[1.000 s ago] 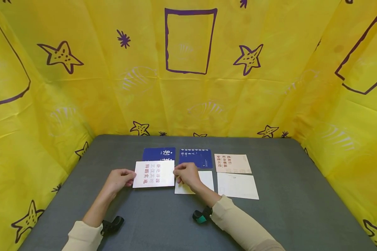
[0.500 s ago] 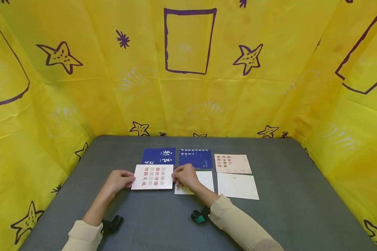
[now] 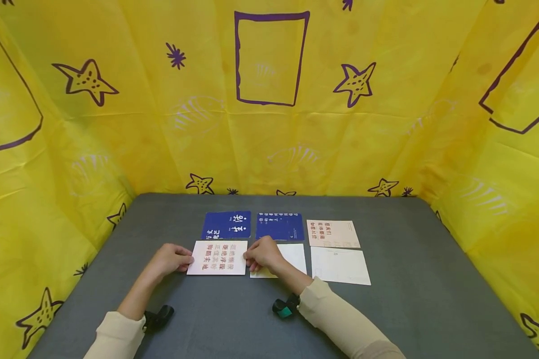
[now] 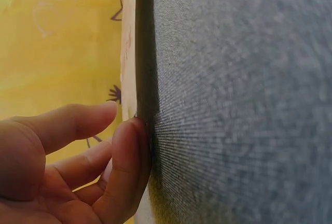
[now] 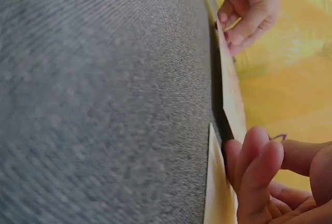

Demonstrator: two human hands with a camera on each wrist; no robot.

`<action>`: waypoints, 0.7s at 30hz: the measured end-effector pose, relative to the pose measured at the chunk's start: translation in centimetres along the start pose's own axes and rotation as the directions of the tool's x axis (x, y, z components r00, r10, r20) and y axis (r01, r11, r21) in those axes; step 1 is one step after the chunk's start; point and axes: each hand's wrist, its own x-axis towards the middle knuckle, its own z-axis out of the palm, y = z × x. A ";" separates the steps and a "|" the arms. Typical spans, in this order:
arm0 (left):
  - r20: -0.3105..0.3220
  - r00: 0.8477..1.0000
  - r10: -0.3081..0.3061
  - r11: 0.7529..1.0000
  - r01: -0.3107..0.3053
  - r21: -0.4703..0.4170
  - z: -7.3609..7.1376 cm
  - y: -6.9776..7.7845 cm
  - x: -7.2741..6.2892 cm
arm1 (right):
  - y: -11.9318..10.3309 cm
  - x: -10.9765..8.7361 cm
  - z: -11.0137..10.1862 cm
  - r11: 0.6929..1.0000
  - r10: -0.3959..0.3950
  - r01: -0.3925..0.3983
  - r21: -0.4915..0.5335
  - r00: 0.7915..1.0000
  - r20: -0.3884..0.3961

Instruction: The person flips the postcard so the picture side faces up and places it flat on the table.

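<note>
A white card (image 3: pixel 217 258) with columns of red and grey printed characters is held between both hands, low over the dark table. At its left edge my left hand (image 3: pixel 170 258) pinches it with thumb and fingers. My right hand (image 3: pixel 266 255) holds the right edge between thumb and fingertips, its wrist over a plain white card (image 3: pixel 295 258) that it partly hides. From the right wrist view, the held card (image 5: pixel 231 89) shows edge-on with a dark shadow strip along the table. Just behind it lies a blue card (image 3: pixel 226 225) with white characters.
To the right of that lie a second blue card (image 3: pixel 280 227), a cream card (image 3: pixel 333 234) with red characters, and below it another white card (image 3: pixel 340 265). The grey table (image 3: pixel 413 309) is enclosed by yellow patterned cloth (image 3: pixel 269 149).
Both hands have brought the white card lower and nearer to me, slightly left. More of the blue card behind it shows now. The other cards have stayed in place.
</note>
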 end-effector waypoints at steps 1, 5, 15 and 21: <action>0.002 1.000 -0.001 1.000 0.001 -0.001 0.0 0.0 0.0 | 0.0 0.1 0.0 1.000 0.007 -0.007 -0.004 1.000 0.009; -0.012 1.000 -0.016 1.000 0.016 0.008 -0.2 0.0 -0.3 | -0.2 0.0 -0.4 1.000 0.018 -0.017 -0.018 0.999 0.048; -0.059 0.998 0.024 0.994 -0.017 0.110 0.6 1.2 -0.4 | -0.7 -1.1 -3.3 0.988 -0.058 0.081 -0.133 0.984 0.167; -0.050 0.996 0.078 0.992 -0.073 0.100 1.5 2.0 -0.7 | -0.5 -1.9 -5.2 0.953 -0.118 0.149 -0.264 0.984 0.130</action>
